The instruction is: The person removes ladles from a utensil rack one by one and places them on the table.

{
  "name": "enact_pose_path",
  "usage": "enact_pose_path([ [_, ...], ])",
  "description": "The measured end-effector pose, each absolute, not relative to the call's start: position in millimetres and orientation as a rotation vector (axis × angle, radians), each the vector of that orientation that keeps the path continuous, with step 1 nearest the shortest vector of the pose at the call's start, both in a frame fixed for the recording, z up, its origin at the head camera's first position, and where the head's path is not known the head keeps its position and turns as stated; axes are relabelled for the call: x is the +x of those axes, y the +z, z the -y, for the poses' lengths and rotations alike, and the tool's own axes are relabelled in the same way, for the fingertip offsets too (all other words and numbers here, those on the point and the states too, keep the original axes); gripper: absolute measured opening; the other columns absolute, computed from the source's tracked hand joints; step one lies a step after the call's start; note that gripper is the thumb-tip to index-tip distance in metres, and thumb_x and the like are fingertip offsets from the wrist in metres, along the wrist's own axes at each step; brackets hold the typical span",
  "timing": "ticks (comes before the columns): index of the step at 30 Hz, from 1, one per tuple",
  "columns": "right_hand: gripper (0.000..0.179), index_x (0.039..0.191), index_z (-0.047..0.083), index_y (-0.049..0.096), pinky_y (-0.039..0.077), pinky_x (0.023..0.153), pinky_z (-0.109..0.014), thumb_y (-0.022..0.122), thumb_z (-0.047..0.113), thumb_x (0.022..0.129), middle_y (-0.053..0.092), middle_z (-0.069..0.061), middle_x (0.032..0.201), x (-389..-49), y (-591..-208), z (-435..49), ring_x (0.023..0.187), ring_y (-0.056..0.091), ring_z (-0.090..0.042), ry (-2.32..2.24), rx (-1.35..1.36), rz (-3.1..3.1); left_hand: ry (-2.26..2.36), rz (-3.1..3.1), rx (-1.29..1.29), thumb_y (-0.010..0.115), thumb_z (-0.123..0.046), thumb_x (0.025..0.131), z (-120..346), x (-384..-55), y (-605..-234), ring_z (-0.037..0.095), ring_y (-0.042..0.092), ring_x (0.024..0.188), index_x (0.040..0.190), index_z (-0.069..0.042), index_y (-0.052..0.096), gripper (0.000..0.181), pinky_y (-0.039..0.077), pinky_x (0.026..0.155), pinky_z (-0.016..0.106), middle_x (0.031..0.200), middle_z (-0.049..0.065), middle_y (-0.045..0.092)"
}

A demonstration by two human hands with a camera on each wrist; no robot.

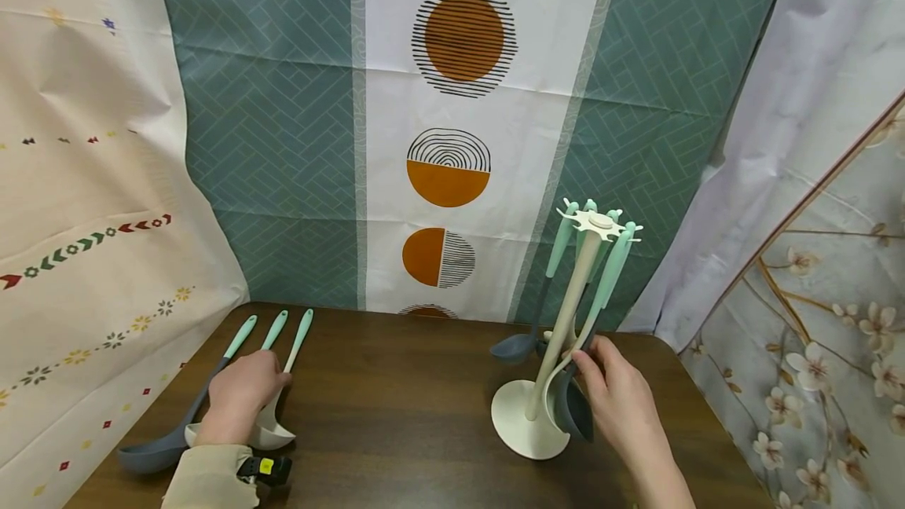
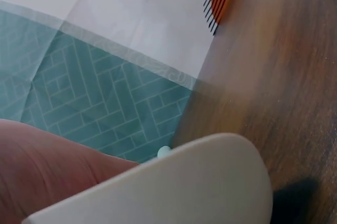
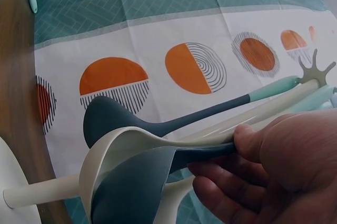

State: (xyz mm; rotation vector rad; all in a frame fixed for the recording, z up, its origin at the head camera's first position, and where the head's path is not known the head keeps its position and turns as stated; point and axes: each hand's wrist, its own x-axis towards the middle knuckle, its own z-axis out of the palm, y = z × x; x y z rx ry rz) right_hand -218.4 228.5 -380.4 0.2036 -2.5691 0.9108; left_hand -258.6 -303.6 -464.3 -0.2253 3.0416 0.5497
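At the left of the table, my left hand (image 1: 243,391) grips the middle one of three utensils, a white ladle with a mint handle (image 1: 276,328). Its pale bowl (image 2: 210,192) looms close in the left wrist view. A dark ladle (image 1: 159,452) lies left of it, another white ladle (image 1: 272,437) right of it. My right hand (image 1: 622,395) pinches the stem of a dark ladle (image 3: 134,187) at the white utensil stand (image 1: 512,415). Beside that bowl is a white ladle (image 3: 108,145); a dark spoon (image 1: 516,347) hangs on the stand's far side.
The stand's hooked top (image 1: 597,222) carries several mint handles. Brown wooden table (image 1: 396,415) spreads between the two hands. A patterned cloth (image 1: 283,140) hangs behind the table, with more cloth at both sides.
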Motion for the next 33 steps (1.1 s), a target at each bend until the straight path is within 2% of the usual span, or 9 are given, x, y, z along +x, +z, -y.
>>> enact_pose_path([
  [4,0.013,0.112,0.013,0.066,0.041,0.066,-0.036,0.066,0.026,0.113,0.059,0.001,0.083,-218.5,-379.4,-229.1,0.071,0.052,-0.017,0.9,0.208,2.556,0.553,-3.081,-0.239,0.073,-0.027,0.105,304.2,-260.3,-460.9,0.028,0.065,0.075,0.1,-0.006,0.073,0.022,0.052,0.067,0.052,0.084,0.006,0.069],
  [11,0.016,0.107,0.013,0.062,0.042,0.068,-0.036,0.068,0.027,0.112,0.057,0.001,0.081,-219.2,-377.4,-228.9,0.072,0.052,-0.018,0.89,0.198,2.556,0.562,-3.113,-0.226,0.072,-0.029,0.107,306.0,-262.4,-458.7,0.037,0.07,0.084,0.116,0.0,0.072,0.03,0.054,0.07,0.059,0.099,0.018,0.075],
  [28,0.019,0.101,0.016,0.061,0.042,0.066,-0.033,0.072,0.027,0.11,0.057,0.003,0.079,-213.6,-377.9,-228.9,0.071,0.052,-0.016,0.914,0.213,2.57,0.564,-3.163,-0.165,0.07,-0.03,0.108,285.8,-256.0,-438.4,0.028,0.065,0.075,0.123,0.0,0.066,0.033,0.051,0.066,0.053,0.087,0.008,0.068],
  [33,0.019,0.101,0.017,0.062,0.044,0.068,-0.033,0.075,0.028,0.108,0.06,0.006,0.079,-211.7,-378.3,-228.0,0.073,0.053,-0.014,0.933,0.236,2.564,0.575,-3.21,-0.12,0.073,-0.03,0.107,272.2,-253.3,-430.2,0.031,0.068,0.077,0.131,0.0,0.066,0.039,0.052,0.064,0.053,0.094,0.012,0.072],
])
